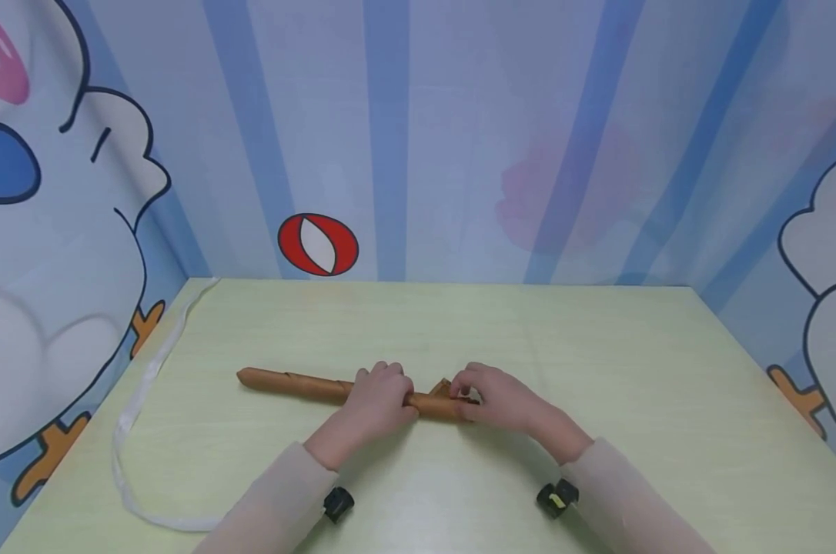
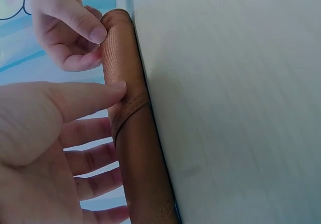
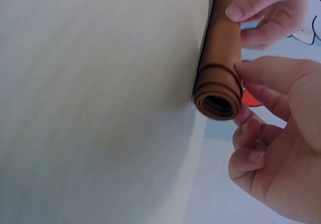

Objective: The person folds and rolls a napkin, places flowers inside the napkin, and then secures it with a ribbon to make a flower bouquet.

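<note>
A rolled-up brown sheet [image 1: 296, 385], smooth with slanting overlapped edges, lies sideways across the table in front of me. Its far left end tapers to a point, and a small corner flap [image 1: 442, 387] sticks up near the right end. Midway along, my left hand [image 1: 378, 400] grips the roll, thumb on the near side and fingers behind it. My right hand [image 1: 503, 396] pinches it at the right end between thumb and fingers. The right wrist view shows that end's open coil [image 3: 218, 102], its layers wound in a spiral.
The pale table [image 1: 633, 369] meets a blue striped backdrop [image 1: 446, 138] at its far edge and cartoon-printed panels on both sides. A white ribbon-like strip [image 1: 132, 408] curves along the table's left side and reaches my left sleeve.
</note>
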The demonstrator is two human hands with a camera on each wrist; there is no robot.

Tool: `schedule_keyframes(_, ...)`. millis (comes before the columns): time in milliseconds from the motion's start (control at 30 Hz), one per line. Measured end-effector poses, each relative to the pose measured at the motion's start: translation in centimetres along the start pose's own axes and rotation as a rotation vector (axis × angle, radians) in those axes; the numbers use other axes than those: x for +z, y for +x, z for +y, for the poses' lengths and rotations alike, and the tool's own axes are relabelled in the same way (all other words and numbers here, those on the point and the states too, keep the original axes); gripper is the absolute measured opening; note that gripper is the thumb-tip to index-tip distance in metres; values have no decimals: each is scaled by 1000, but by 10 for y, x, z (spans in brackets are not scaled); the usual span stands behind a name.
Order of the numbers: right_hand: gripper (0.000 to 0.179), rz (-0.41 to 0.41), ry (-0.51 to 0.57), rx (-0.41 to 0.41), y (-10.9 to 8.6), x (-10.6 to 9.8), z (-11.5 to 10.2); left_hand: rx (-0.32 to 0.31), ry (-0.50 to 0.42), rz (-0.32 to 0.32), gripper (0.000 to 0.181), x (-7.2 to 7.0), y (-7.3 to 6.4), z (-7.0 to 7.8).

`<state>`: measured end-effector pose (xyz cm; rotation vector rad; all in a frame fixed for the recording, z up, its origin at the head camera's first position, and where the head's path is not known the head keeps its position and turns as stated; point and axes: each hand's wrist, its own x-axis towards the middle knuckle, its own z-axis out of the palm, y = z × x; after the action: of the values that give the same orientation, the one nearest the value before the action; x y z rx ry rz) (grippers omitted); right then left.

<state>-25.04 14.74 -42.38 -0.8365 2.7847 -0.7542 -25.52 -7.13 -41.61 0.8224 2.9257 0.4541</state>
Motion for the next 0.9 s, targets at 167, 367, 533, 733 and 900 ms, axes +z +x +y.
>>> schedule_keyframes(167,6,49,-84,-46,0,1,-5,-1,13,-2,15,0,1,0)
schedule_keyframes(367,10,65,-129,-55,-1,0,-6,4,20,-4,15,1,3,-1)
schedule_keyframes(533,18,56,-141,-43,0,-2,-7,7,12,-5,18,3,5,-4)
schedule_keyframes(733,27,50,-159,-8,3,0,-7,8,-3,3,12,4,8,-4)
schedule_keyframes(900,28,46,-170,2,6,1,-7,17,-4,28,9,6,9,-3)
